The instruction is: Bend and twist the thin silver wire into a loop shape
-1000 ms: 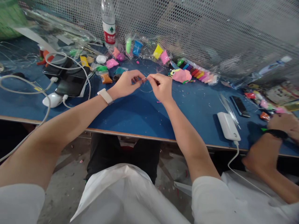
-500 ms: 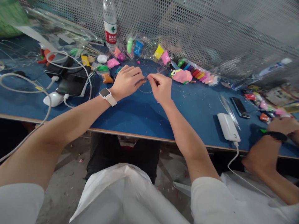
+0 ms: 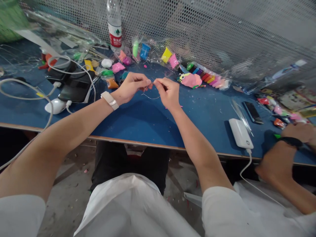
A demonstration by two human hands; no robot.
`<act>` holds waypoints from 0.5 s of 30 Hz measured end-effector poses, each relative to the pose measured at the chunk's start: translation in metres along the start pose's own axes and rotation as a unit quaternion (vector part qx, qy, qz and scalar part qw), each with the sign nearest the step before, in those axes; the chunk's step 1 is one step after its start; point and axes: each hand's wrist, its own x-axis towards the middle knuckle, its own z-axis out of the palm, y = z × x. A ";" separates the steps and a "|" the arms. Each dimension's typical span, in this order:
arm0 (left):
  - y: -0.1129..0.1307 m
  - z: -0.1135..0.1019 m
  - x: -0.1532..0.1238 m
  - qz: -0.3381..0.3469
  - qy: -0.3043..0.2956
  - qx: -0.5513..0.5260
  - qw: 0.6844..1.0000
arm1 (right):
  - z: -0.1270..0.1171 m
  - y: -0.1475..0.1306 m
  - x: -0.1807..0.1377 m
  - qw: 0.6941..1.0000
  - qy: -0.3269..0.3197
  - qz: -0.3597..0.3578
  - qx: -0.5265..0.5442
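Observation:
Over the blue table, my left hand (image 3: 133, 86) and my right hand (image 3: 168, 91) meet fingertip to fingertip, both pinched. Between them runs a thin string (image 3: 151, 97), which hangs in a small loop below the fingers. Each hand grips part of it, though the exact ends are hidden by the fingertips. Right of my right hand lies a pink clay figure (image 3: 190, 80) with a yellow and black end. A packet of orange clay (image 3: 112, 83) is close to my left wrist. Small purple bits (image 3: 170, 107) lie under my right hand.
Along the mesh panel stand a water bottle (image 3: 115, 29) and packets of coloured clay (image 3: 145, 51). Phones (image 3: 74, 87) and looping white cables (image 3: 92, 79) lie at left. At right are a white power bank (image 3: 240, 133), a dark phone (image 3: 252, 112) and another person's arm (image 3: 278, 161).
My left hand has rolled over, so its watch face has turned out of view and its thumb shows. The string's loop shows more clearly. My right hand has hardly moved.

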 end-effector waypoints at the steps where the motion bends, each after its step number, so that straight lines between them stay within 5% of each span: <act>1: -0.001 0.001 0.000 -0.028 -0.011 -0.043 0.999 | 0.000 -0.001 0.000 1.000 0.002 0.006 0.012; 6: -0.009 0.003 0.002 -0.052 -0.016 -0.041 0.998 | 0.003 0.004 0.000 0.998 0.017 0.045 0.037; 9: -0.014 -0.007 0.008 -0.053 0.041 0.006 0.998 | 0.005 0.009 0.001 0.997 0.055 0.053 0.021; 12: -0.014 -0.018 0.011 -0.011 0.181 0.114 0.977 | 0.006 0.013 0.002 0.995 0.080 0.050 -0.014; 15: -0.008 -0.019 0.008 0.115 0.187 0.317 0.923 | 0.007 0.013 0.001 0.995 0.071 0.043 -0.056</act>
